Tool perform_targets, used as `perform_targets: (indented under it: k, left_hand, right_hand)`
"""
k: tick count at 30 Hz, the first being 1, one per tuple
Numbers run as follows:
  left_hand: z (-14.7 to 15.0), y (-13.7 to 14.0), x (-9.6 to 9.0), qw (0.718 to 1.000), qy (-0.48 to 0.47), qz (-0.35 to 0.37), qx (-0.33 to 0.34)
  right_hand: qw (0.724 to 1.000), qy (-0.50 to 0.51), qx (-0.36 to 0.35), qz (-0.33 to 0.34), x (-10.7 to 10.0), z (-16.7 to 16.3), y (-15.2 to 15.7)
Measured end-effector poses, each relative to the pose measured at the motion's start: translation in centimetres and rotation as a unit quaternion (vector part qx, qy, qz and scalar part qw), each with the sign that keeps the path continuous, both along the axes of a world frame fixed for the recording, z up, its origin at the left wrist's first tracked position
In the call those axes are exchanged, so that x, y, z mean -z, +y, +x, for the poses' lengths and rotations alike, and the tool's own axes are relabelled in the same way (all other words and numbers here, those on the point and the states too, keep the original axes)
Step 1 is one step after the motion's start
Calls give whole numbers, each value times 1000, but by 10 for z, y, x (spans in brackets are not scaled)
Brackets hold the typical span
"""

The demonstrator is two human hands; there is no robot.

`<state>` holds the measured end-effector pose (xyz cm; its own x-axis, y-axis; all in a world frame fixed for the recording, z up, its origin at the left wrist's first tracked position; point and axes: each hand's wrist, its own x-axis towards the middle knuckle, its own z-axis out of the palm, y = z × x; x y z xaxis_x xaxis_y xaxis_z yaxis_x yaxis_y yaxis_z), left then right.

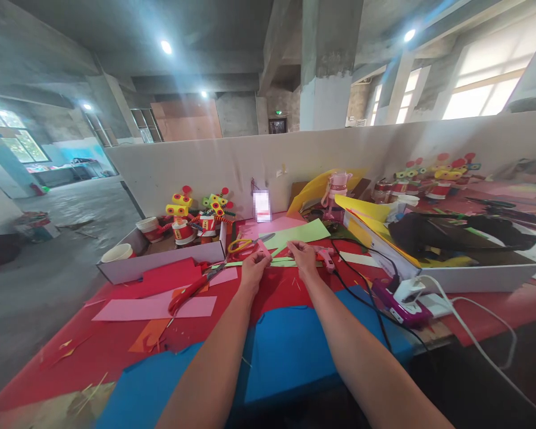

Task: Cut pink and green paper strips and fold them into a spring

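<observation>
My left hand (255, 268) pinches a small pink paper piece (262, 249) between thumb and fingers. My right hand (304, 257) pinches one end of a narrow light green paper strip (280, 251), which slants down towards the left hand. Whether the strip touches the pink piece I cannot tell. Beneath and behind the hands lie more green strips (286, 263) and a wide light green sheet (310, 231). A pink glue gun (326, 258) rests just right of the right hand. Yellow-handled scissors (240, 245) lie beyond the left hand.
Red-handled scissors (186, 295) lie on pink paper (134, 306) at the left. Paper-cup robot figures (182, 229) stand in a left box (161, 262). At right are a purple power strip (399, 302) with cables and a large box (477, 279). Blue sheets (286, 345) cover the near edge.
</observation>
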<state>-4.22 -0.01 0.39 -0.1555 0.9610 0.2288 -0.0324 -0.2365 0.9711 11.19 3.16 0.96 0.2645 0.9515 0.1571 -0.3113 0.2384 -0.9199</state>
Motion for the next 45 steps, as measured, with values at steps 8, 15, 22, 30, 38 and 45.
perform_targets:
  k: [8, 15, 22, 30, 38, 45]
  left_hand:
    - [-3, -4, -2, 990, -125, -56, 34]
    - [-3, 3, 6, 991, -112, -48, 53]
    - [0, 0, -1, 991, -126, -28, 26]
    - [0, -2, -3, 987, -146, -45, 48]
    - [2, -7, -6, 985, -148, -62, 69]
    - [2, -7, -5, 984, -158, -73, 48]
  right_hand:
    - [981, 13, -195, -15, 2, -15, -17]
    - [982, -66, -176, 23, -3, -24, -28]
    - [980, -110, -163, 28, -3, -22, -26]
    - [975, 52, -211, -38, 3, -24, -19]
    - [965, 70, -250, -28, 1, -24, -27]
    - [968, 63, -241, -28, 2, -25, -27]
